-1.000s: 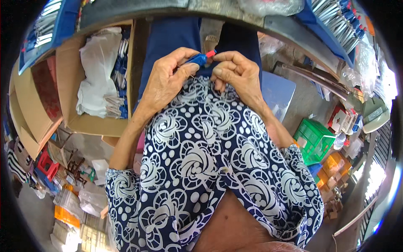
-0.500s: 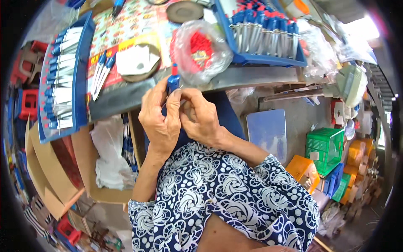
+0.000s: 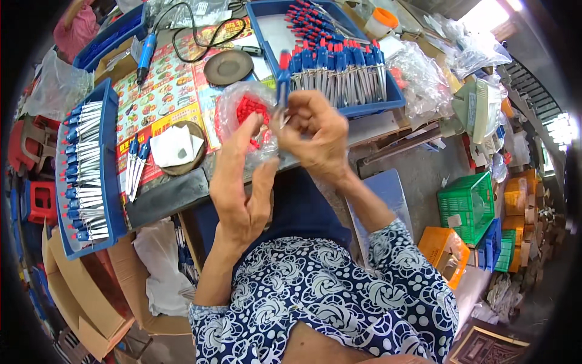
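My right hand [image 3: 318, 136] pinches a blue pen with a red top [image 3: 283, 85], held upright and smeared by motion. Beside it my left hand [image 3: 236, 182] is open, thumb and fingers spread, nothing in it. Just behind its fingertips lies a clear plastic bag [image 3: 227, 100] with small red parts [image 3: 250, 108] inside. Beyond my right hand, a blue tray [image 3: 394, 100] holds many similar pens [image 3: 333, 70], some upright in rows and others piled behind. A few loose pens [image 3: 138, 167] rest on the bench, left of a round dish with white paper [image 3: 173, 148].
A second blue tray of pens [image 3: 85, 176] stands at the left. Farther back are a brown round disc [image 3: 228, 67] and a blue corded hand tool [image 3: 145, 57]. Cardboard boxes [image 3: 88, 291] sit at lower left; a green crate [image 3: 465, 200] is at right. Someone in pink [image 3: 76, 27] is at far left.
My right hand has moved up and away toward the far tray with the pen. My left hand has let go of the pen and opened. The view has shifted, showing more of the bench.
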`<state>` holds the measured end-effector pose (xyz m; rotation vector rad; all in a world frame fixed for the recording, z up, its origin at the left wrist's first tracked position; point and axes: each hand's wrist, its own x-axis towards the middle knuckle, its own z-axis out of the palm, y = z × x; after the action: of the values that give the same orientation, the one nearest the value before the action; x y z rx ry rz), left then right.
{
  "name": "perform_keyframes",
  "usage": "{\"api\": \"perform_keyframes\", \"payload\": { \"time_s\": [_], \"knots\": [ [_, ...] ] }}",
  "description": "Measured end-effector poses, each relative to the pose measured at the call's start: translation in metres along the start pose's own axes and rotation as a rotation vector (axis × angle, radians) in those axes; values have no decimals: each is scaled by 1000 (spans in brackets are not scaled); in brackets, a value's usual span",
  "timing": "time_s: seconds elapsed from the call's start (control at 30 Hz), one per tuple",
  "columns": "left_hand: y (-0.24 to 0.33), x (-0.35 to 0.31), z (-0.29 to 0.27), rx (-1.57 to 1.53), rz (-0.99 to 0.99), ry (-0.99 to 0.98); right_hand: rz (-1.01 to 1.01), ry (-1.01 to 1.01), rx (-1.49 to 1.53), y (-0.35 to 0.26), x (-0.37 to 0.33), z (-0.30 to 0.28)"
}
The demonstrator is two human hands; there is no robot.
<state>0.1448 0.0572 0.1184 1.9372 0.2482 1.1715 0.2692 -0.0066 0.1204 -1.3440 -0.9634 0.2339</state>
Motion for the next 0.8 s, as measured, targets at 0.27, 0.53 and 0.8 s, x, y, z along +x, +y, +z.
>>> {"api": "perform_keyframes", "payload": {
  "time_s": [0.27,0.53,0.8],
  "knots": [
    [-12,-39,-41,170,-214,-14,-48,-115,-706,-51,133,-86],
    [-34,-96,-77,354,-477,139,-592,-473,-1226,86,234,-178],
    [-63,-157,-118,643,-634,176,-476,-723,-1445,147,257,-203]
  ]
}}
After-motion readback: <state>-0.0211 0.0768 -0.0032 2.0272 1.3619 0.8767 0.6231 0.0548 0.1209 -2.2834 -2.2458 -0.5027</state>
